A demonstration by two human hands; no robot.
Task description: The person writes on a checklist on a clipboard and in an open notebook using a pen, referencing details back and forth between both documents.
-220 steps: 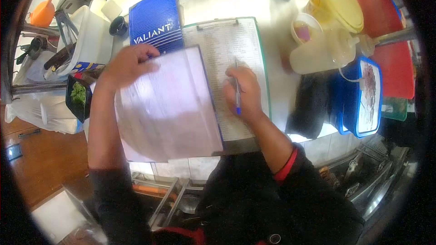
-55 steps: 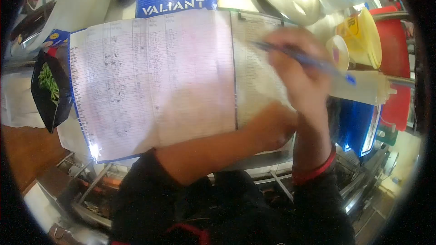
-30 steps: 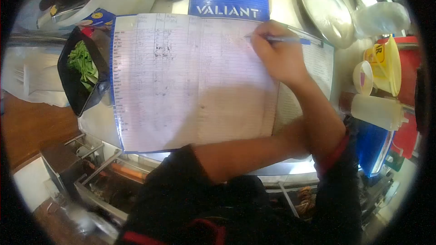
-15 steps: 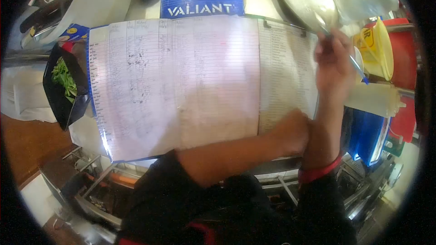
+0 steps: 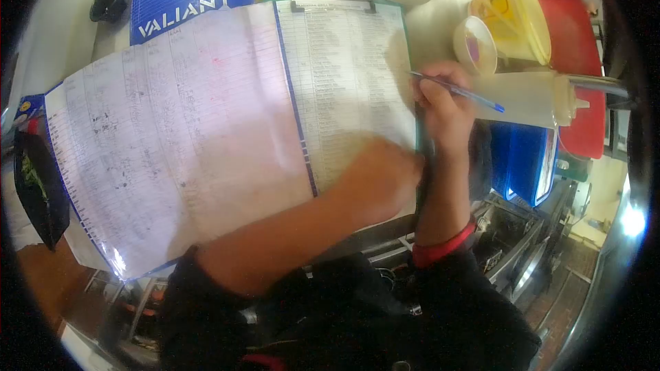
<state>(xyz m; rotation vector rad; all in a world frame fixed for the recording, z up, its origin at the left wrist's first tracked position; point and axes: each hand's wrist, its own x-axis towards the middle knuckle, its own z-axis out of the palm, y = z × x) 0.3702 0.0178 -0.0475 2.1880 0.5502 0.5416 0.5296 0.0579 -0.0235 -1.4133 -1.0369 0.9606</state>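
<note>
Right of the clipboard [image 5: 344, 82], your right hand [image 5: 447, 106] pinched the pen [image 5: 457, 91]. Your left hand [image 5: 385, 175] blurred over its lower part, opening and grip unclear. The open book [image 5: 172, 124], its writing illegible, lay left.

Open book [image 5: 185, 144] left of clipboard [image 5: 344, 82], squeeze bottle [image 5: 519, 98] to the right.

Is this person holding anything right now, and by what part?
A pen, in the right hand, gripped toward the end nearer the clipboard, with its blue end sticking out. Nothing shows in the left hand.
</note>
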